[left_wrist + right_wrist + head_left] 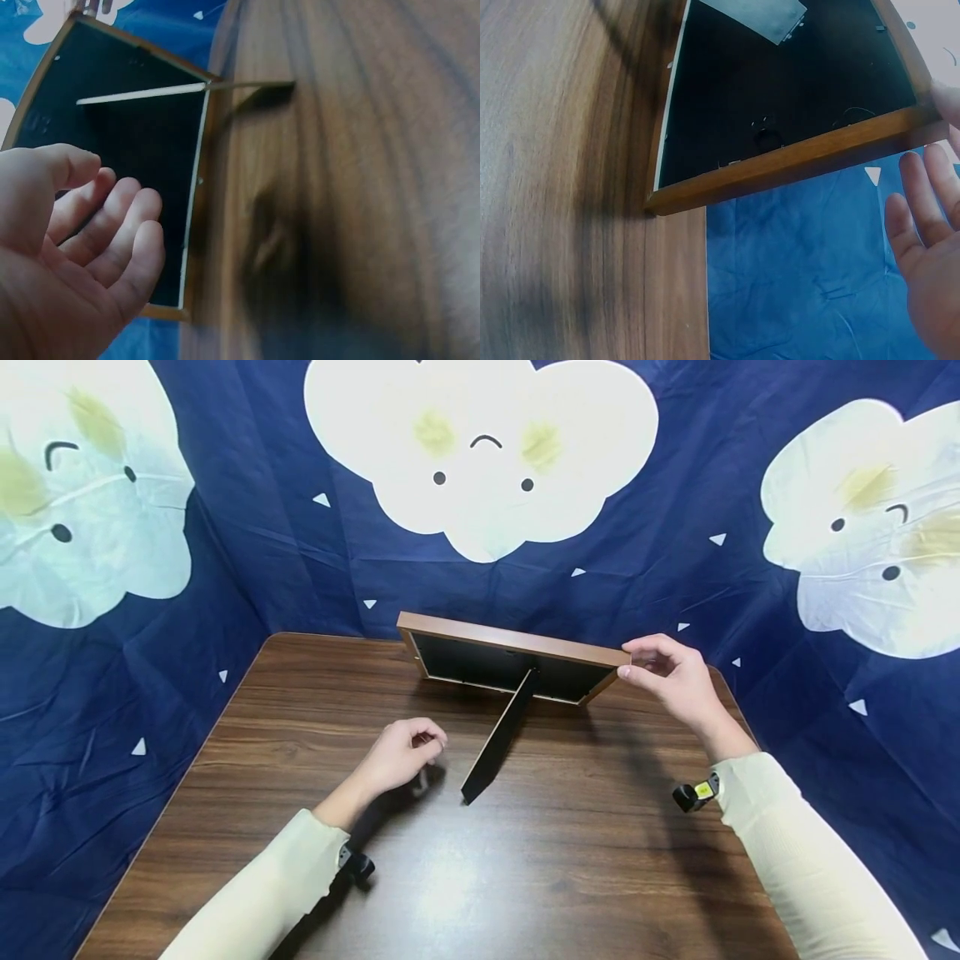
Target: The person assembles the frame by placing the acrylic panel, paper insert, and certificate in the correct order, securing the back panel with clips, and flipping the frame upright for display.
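A picture frame with a brown wooden border stands near the far edge of the table, its black back facing me. Its black easel leg is swung out and reaches down to the tabletop. My right hand pinches the frame's upper right corner between thumb and fingers; the right wrist view shows the thumb at that corner. In front of the frame, left of the leg, my left hand hovers with loosely curled fingers and nothing in them. The front of the frame is hidden.
The wood-grain table has rounded far corners. Dark blue cloth with white clouds and small triangles hangs behind it and on both sides. A small black camera sits on the right wrist, another device on the left.
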The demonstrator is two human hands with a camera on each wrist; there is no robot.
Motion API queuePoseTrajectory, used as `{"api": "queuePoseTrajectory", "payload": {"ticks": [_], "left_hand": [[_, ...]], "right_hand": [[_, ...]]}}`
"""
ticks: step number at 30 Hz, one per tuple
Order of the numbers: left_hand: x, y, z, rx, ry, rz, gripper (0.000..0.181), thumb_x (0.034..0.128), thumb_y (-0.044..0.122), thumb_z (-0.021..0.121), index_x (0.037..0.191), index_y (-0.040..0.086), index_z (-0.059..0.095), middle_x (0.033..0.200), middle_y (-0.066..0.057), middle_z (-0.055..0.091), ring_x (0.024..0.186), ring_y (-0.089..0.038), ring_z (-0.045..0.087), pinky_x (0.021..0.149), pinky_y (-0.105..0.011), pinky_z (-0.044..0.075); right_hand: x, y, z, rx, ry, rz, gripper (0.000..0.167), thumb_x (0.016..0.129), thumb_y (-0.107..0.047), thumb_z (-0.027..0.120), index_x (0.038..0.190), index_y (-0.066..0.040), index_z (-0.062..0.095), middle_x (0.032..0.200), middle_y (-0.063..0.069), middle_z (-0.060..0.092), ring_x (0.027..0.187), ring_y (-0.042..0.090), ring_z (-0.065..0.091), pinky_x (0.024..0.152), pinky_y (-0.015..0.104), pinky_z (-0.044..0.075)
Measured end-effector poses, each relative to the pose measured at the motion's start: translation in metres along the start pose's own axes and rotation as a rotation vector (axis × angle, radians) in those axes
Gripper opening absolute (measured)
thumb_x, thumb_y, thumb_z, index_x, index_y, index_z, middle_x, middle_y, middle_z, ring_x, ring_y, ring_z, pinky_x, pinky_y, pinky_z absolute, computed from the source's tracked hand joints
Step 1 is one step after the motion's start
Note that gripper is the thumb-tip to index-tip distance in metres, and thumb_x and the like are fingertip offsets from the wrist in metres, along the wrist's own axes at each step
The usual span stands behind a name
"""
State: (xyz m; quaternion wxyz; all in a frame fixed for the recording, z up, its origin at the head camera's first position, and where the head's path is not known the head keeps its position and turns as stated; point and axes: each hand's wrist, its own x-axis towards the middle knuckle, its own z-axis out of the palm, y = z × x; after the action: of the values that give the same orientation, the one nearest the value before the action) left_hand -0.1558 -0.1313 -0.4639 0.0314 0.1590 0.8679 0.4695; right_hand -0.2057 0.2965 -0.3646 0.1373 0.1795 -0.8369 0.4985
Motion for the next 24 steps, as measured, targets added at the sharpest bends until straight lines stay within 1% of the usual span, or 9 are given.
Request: {"api": "queuePoseTrajectory", "payload": {"ticks": [2, 5, 8, 12, 14, 16, 19, 21, 24], "left_hand": [[0.003, 0.001, -0.005, 0.007, 0.047, 0.006, 0.011, 0.0929, 0.011, 0.067, 0.098, 0.014, 0.075, 0.087, -0.002, 0.074, 0.075, -0.017, 0.069, 0.078, -0.029, 0.053], [0.009, 0.005, -0.014, 0.018, 0.121, 0.011, 0.009, 0.0939, 0.013, 0.067, 0.097, 0.017, 0.075, 0.090, -0.001, 0.075, 0.078, -0.012, 0.066, 0.078, -0.031, 0.053], [0.014, 0.009, -0.023, 0.023, 0.179, 0.003, 0.010, 0.0946, 0.015, 0.066, 0.098, 0.016, 0.075, 0.094, -0.001, 0.075, 0.081, -0.015, 0.065, 0.078, -0.033, 0.052], [0.022, 0.015, -0.033, 0.019, 0.245, -0.020, 0.011, 0.0955, 0.016, 0.066, 0.101, 0.013, 0.075, 0.098, -0.004, 0.075, 0.085, -0.017, 0.064, 0.080, -0.034, 0.050], [0.027, 0.018, -0.037, 0.004, 0.279, -0.032, 0.012, 0.0954, 0.016, 0.066, 0.102, 0.011, 0.074, 0.097, -0.005, 0.075, 0.086, -0.017, 0.064, 0.080, -0.032, 0.050], [0.032, 0.020, -0.040, -0.012, 0.314, -0.038, 0.013, 0.0951, 0.014, 0.065, 0.103, 0.009, 0.074, 0.095, -0.007, 0.075, 0.083, -0.015, 0.064, 0.077, -0.028, 0.050], [0.038, 0.025, -0.044, -0.054, 0.370, -0.063, 0.014, 0.0943, 0.015, 0.066, 0.104, 0.007, 0.073, 0.093, -0.009, 0.073, 0.079, -0.013, 0.063, 0.073, -0.024, 0.048], [0.042, 0.029, -0.046, -0.076, 0.410, -0.078, 0.015, 0.0939, 0.015, 0.066, 0.105, 0.007, 0.072, 0.096, -0.010, 0.072, 0.080, -0.014, 0.063, 0.073, -0.023, 0.048], [0.044, 0.034, -0.050, -0.100, 0.468, -0.098, 0.019, 0.0932, 0.016, 0.067, 0.109, 0.005, 0.069, 0.104, -0.011, 0.071, 0.087, -0.018, 0.065, 0.079, -0.025, 0.047]], "right_hand": [[0.000, 0.002, 0.000, 0.020, 0.007, 0.009, 0.033, 0.086, 0.005, 0.078, 0.118, 0.005, 0.069, 0.097, -0.011, 0.073, 0.085, 0.001, 0.068, 0.075, 0.013, 0.054], [-0.001, 0.004, -0.001, 0.043, 0.014, 0.009, 0.031, 0.088, 0.004, 0.075, 0.118, 0.008, 0.068, 0.096, -0.009, 0.073, 0.083, 0.001, 0.069, 0.074, 0.014, 0.055], [-0.002, 0.005, -0.001, 0.054, 0.025, 0.001, 0.029, 0.090, 0.003, 0.074, 0.117, 0.008, 0.068, 0.096, -0.006, 0.073, 0.082, 0.001, 0.069, 0.072, 0.013, 0.054], [-0.003, 0.005, -0.001, 0.071, 0.029, 0.001, 0.028, 0.091, 0.000, 0.074, 0.118, 0.004, 0.070, 0.095, -0.009, 0.073, 0.081, 0.001, 0.069, 0.071, 0.014, 0.053], [-0.004, 0.006, 0.000, 0.080, 0.033, 0.006, 0.028, 0.091, -0.002, 0.075, 0.118, 0.004, 0.070, 0.094, -0.011, 0.073, 0.081, 0.001, 0.069, 0.071, 0.014, 0.053], [-0.005, 0.007, 0.001, 0.089, 0.040, 0.010, 0.029, 0.091, -0.003, 0.075, 0.118, 0.005, 0.069, 0.094, -0.012, 0.073, 0.081, 0.001, 0.068, 0.071, 0.014, 0.053], [-0.008, 0.010, 0.003, 0.107, 0.053, 0.014, 0.029, 0.092, -0.003, 0.075, 0.118, 0.006, 0.069, 0.095, -0.013, 0.073, 0.082, 0.001, 0.068, 0.073, 0.014, 0.053], [-0.009, 0.011, 0.005, 0.126, 0.058, 0.015, 0.029, 0.092, -0.003, 0.074, 0.118, 0.007, 0.068, 0.097, -0.013, 0.073, 0.082, 0.001, 0.068, 0.074, 0.015, 0.054], [-0.011, 0.013, 0.007, 0.172, 0.063, 0.016, 0.028, 0.092, 0.000, 0.073, 0.118, 0.010, 0.067, 0.097, -0.012, 0.074, 0.082, 0.001, 0.069, 0.075, 0.017, 0.056]]}}
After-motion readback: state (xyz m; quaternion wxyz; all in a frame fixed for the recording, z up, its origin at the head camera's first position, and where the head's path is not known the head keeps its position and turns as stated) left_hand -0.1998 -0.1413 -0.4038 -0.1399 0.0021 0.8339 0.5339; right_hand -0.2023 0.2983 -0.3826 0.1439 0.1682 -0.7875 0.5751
